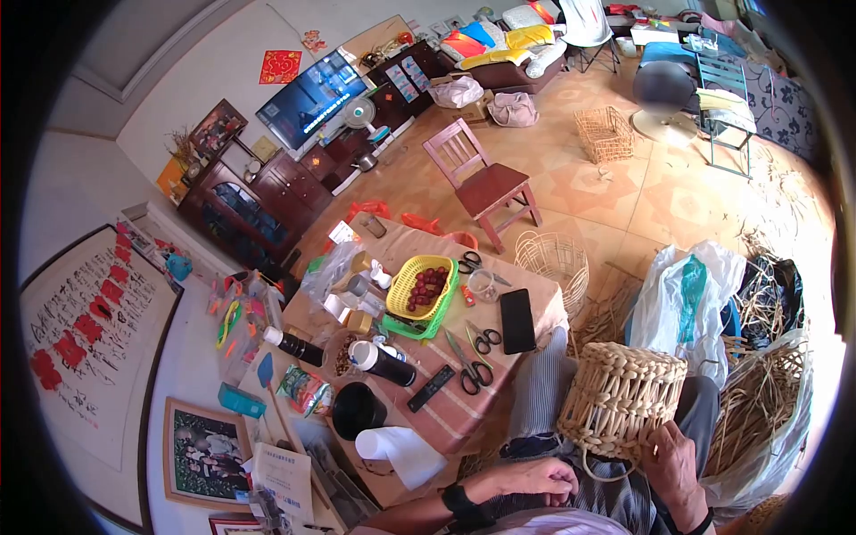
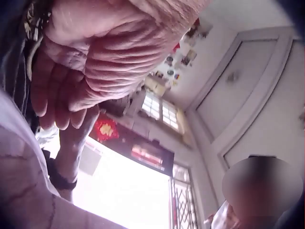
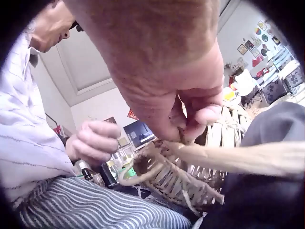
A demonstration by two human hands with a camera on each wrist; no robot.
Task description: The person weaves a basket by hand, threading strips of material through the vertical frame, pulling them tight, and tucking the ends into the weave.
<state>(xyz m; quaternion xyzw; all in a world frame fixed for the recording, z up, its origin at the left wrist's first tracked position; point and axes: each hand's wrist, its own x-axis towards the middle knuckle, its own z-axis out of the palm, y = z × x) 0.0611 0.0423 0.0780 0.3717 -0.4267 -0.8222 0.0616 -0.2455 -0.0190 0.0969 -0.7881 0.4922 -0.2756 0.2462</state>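
Note:
A woven straw basket (image 1: 621,401) rests tilted on the person's lap, with a thin loop of strand hanging from its near edge. At that edge the right hand (image 1: 673,459) pinches a flat straw strand (image 3: 248,156) between thumb and fingers, and the strand's long end runs off to the right in the right wrist view. Loose strand ends stick out below the fingertips there. The left hand (image 1: 548,481) hovers over the lap just left of the basket. Its fingers (image 2: 61,102) hang loosely curled in the left wrist view, with nothing in them.
Left of the knees, a cloth-covered table (image 1: 544,294) carries scissors (image 1: 473,361), a phone (image 1: 517,321), a remote (image 1: 431,388) and a yellow basket (image 1: 417,266) of fruit. Bags of dry straw (image 1: 758,401) stand at the right. Beyond are an open-weave basket (image 1: 553,267) and a wooden chair (image 1: 486,183).

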